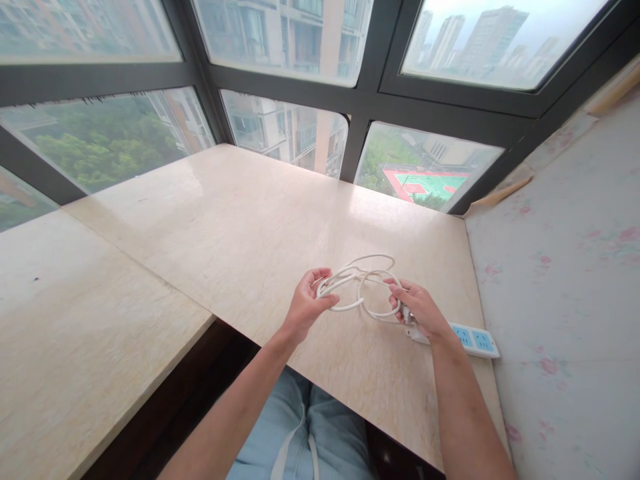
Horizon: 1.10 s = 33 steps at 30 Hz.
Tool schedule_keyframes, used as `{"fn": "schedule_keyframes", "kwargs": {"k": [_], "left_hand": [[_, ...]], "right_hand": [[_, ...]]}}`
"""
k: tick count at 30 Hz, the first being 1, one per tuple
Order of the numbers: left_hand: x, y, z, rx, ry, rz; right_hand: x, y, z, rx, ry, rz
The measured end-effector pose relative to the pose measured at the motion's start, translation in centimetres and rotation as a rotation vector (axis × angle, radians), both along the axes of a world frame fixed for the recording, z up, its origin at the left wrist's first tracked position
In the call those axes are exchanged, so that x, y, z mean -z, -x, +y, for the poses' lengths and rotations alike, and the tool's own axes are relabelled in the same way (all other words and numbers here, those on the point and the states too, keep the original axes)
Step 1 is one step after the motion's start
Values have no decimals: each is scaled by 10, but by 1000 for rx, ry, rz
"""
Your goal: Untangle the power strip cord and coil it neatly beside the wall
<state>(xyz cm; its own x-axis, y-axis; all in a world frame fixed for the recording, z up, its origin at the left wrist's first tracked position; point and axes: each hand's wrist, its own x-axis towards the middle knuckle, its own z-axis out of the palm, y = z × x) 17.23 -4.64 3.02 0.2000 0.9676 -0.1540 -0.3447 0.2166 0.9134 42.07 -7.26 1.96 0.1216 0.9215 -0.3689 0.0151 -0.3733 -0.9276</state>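
Looped white cable [350, 307] extends crosswise between left fingers [319, 274] and right fingers [401, 291], both grasping it over the tabletop [240, 247]

Bright, soft daylight enters through the dark grey metal-framed windows [283, 43], leaving pale glare on the far part of the polished beige marbled table [190, 227]. The sky is nearly washed out, and the distant grey tower blocks [493, 41] look hazy. The dark recess [200, 380] below the table's edge sinks into deep shadow. The looped white cable [362, 303] is fairly clear, while wide-angle distortion stretches the floral-papered white wall [565, 293] towards the right edge
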Motion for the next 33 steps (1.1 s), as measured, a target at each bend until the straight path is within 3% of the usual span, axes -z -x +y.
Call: {"fn": "schedule_keyframes", "kwargs": {"k": [6, 11, 16, 19, 27, 33], "left_hand": [[9, 2, -8, -179, 78, 184], [21, 21, -24, -50, 149, 237], [17, 39, -34, 42, 219, 149], [12, 44, -35, 78, 264, 97], [20, 45, -37, 24, 347, -160], [23, 40, -39, 6, 257, 82]], "right_hand": [[-1, 8, 0, -18, 6, -14], [12, 14, 5, 8, -76, -111], [32, 16, 9, -40, -138, -529], [39, 21, 10, -66, -255, -685], [42, 43, 11, -150, -412, -814], [48, 40, 11, -147, -486, -856]]}}
